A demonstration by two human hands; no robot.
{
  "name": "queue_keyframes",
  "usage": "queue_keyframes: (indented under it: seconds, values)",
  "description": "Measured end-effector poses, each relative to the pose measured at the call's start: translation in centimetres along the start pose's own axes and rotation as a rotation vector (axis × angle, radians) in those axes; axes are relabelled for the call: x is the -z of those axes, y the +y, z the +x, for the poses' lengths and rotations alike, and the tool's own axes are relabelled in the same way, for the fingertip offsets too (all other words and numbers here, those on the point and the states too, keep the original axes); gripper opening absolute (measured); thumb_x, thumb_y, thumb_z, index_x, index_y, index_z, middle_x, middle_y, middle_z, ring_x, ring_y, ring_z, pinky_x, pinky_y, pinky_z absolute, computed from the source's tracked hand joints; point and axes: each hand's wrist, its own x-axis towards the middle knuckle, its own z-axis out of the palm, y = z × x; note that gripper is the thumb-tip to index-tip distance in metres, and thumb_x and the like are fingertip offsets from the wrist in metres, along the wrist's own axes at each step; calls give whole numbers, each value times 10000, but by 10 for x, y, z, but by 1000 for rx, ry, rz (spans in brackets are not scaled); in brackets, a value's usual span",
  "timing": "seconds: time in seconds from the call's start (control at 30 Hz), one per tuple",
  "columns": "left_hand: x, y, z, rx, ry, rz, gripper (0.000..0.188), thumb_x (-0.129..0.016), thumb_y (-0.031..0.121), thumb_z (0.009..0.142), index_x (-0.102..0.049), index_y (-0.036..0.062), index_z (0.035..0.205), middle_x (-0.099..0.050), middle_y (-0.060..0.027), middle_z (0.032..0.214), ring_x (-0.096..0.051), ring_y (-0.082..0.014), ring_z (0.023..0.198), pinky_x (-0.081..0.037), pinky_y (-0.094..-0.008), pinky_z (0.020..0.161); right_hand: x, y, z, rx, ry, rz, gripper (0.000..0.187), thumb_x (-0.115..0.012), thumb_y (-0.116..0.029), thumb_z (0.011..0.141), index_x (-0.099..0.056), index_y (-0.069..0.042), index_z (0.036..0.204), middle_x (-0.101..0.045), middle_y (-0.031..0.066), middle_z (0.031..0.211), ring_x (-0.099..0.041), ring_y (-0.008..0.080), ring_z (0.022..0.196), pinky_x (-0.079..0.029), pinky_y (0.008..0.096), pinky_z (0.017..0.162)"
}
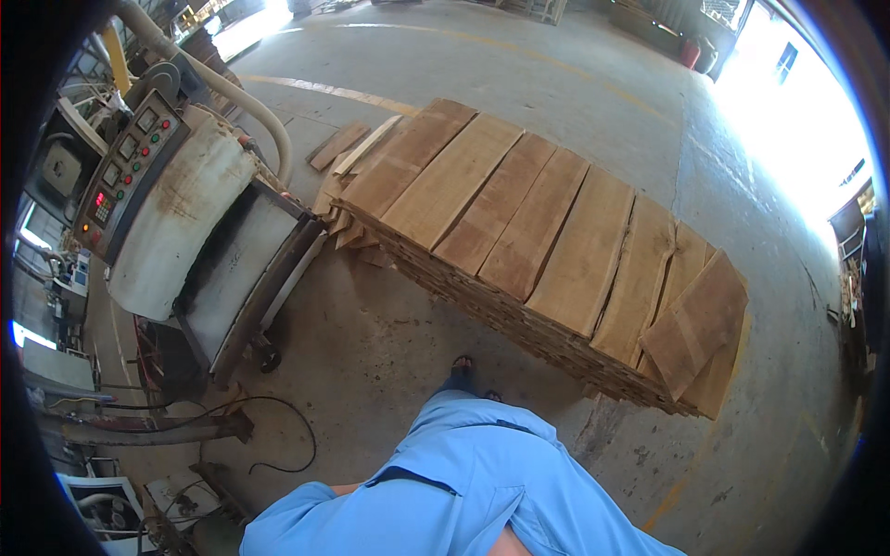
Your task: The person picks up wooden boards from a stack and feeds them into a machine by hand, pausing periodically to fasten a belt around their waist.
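Neither of my hands shows. A light blue shirt [445, 482] fills the lower middle, and a sliver of skin shows beside its left sleeve [297, 519]. In front of me stands a long, low stack of wooden boards [505, 287], its top layer laid side by side. One loose board [695, 324] lies askew across the stack's right end. A large machine [185, 199] with a white, worn body stands to the left, and its control panel [130, 167] carries gauges and coloured buttons.
A thick hose [246, 102] curves over the machine. Short wood offcuts [338, 144] lie by the stack's far left end. A black cable [301, 422] trails on the concrete floor [371, 343] at left. Bright light enters through a doorway [788, 111] at the far right.
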Motion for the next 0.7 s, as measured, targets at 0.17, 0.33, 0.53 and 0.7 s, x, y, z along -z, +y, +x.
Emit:
queue_keyframes:
  seconds: [0.17,0.33,0.53,0.7]
  values:
    - [4,94,42,-1,64,2,499,-704,433,885,-747,7,1142,-733,-200,1170,-674,-332,1131,-515,-423,984,11,-13,15,-30,54,9,359,-737,-231,858,-742,-25,1152,-743,184,1177,-712,311,1068,-554,419,914]
    - [45,61,30,20,111,-7,500,-709,440,878,-756,7,1122,-740,-206,1149,-685,-342,1113,-525,-426,972,23,-42,30,-69,82,8,363,-737,-234,860,-740,-24,1157,-740,185,1190,-710,310,1077,-553,419,918]
    - [209,98,41,-325,695,-406,333,-690,260,906,-743,-1,1105,-755,-201,1047,-728,-291,978,-562,-395,876,66,-191,59,216,128,-3,341,-724,-215,886,-726,-12,1160,-739,164,1187,-700,267,1084,-543,392,931]
    - [394,235,-8,-751,911,-575,256,-680,120,917,-690,-13,1135,-695,-142,1078,-688,-226,989,-547,-339,887,91,-379,88,546,274,326,270,-712,-131,918,-693,-20,1163,-728,113,1081,-684,209,1037,-535,347,924]
